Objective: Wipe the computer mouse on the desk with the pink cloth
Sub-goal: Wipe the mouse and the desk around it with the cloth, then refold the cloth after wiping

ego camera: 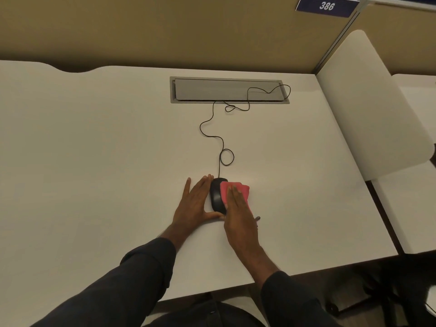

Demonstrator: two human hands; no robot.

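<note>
mouse — between hands | left hand flat, braces it | right hand flat — presses pink cloth on it

Both arms wear long dark sleeves, the left sleeve and the right sleeve, each ending at the wrist in a plain cuff. The left hand and right hand are bare, without gloves.

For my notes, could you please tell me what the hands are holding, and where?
Right hand presses the pink cloth flat onto the mouse's right side; left hand steadies its left side.
</note>
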